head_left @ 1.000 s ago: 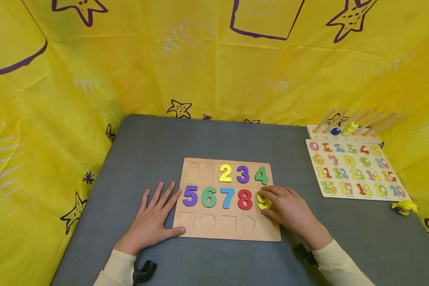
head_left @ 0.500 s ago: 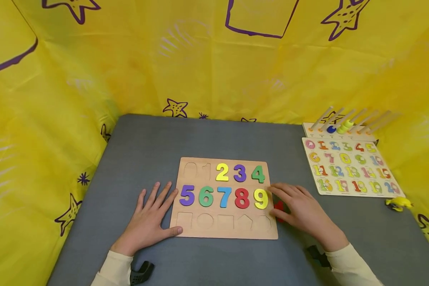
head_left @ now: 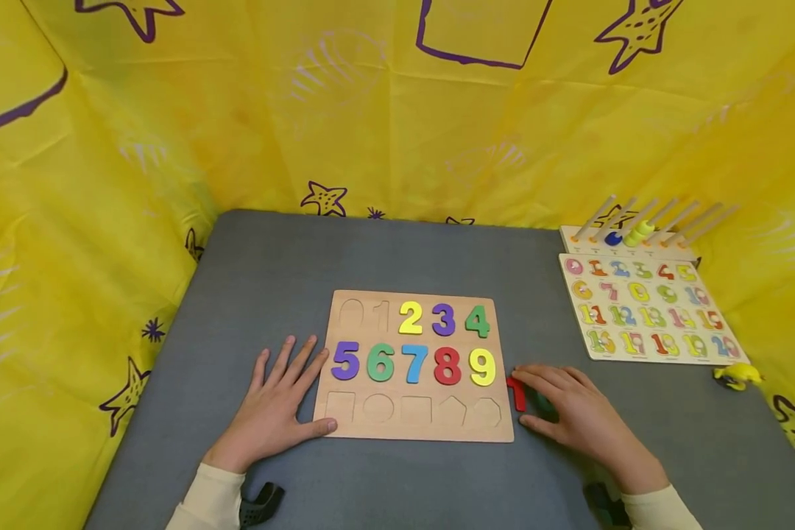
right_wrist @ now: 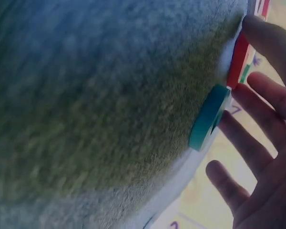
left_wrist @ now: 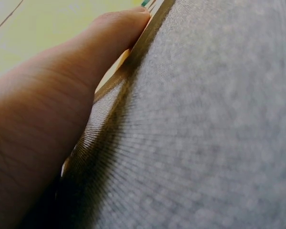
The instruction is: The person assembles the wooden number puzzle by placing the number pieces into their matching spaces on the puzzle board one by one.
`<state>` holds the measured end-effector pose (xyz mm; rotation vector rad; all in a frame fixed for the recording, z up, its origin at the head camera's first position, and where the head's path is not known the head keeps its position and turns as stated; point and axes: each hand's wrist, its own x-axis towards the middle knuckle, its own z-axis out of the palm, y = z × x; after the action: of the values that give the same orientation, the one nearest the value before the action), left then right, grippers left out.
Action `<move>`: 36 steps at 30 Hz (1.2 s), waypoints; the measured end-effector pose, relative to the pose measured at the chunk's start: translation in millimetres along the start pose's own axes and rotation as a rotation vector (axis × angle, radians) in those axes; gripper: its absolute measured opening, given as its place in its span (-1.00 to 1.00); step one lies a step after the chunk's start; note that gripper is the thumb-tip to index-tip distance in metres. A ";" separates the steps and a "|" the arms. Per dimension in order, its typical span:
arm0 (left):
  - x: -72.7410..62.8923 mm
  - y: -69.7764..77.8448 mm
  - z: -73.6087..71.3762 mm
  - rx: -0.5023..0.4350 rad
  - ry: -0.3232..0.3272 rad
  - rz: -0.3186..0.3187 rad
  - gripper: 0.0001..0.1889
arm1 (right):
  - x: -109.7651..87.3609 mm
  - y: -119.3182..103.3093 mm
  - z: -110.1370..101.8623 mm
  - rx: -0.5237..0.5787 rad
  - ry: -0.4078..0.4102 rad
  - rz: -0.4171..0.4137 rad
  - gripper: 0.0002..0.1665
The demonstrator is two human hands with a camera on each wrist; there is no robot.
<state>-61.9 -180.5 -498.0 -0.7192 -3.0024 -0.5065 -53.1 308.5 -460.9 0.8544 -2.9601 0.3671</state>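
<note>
A wooden puzzle board [head_left: 397, 434] lies on the table, with colored numerals 2 to 9 in its upper two rows. My left hand [head_left: 274, 408] is spread at its left edge, thumb on the lower left corner; in the left wrist view the thumb [left_wrist: 109, 38] lies along the board's edge. Right of the board, a red number 1 [head_left: 519, 395] lies on the table between my right hand's [head_left: 579, 412] index fingertip and thumb. Under that hand is a green ring-shaped piece [right_wrist: 210, 117], mostly hidden in the head view.
The 0 and 1 recesses [head_left: 351, 313] and the bottom row of shape recesses [head_left: 416, 412] hold no pieces. At the back right are a second number board [head_left: 656, 353], a peg stand [head_left: 626, 243] with rings, and a yellow toy animal [head_left: 738, 375]. A yellow printed cloth [head_left: 397, 110] hangs behind.
My right hand has left the yellow 9, which now lies uncovered on the board, and has moved right to the red 1. My left hand has stayed at the board's edge.
</note>
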 end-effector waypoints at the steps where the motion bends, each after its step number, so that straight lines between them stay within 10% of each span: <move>1: 0.4 -0.1 0.1 0.002 -0.008 -0.004 0.16 | 0.3 -0.1 1.1 -0.002 0.001 0.004 -0.18; 15: 1.0 0.6 -0.8 0.006 -0.049 -0.029 0.18 | 23.8 0.4 -14.3 -0.049 0.084 -0.071 -0.27; 25: 0.0 0.5 2.4 -0.003 -0.023 -0.018 0.17 | 106.2 -39.8 -25.9 -0.067 0.064 -0.187 -0.31; 36: -0.4 0.2 2.2 0.000 -0.053 -0.039 0.19 | 189.9 -79.4 13.1 -0.109 -0.026 -0.302 -0.39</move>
<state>-61.3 -179.8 -500.0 -0.6861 -3.0709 -0.4972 -171.6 141.4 -437.2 1.2732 -2.7794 0.1792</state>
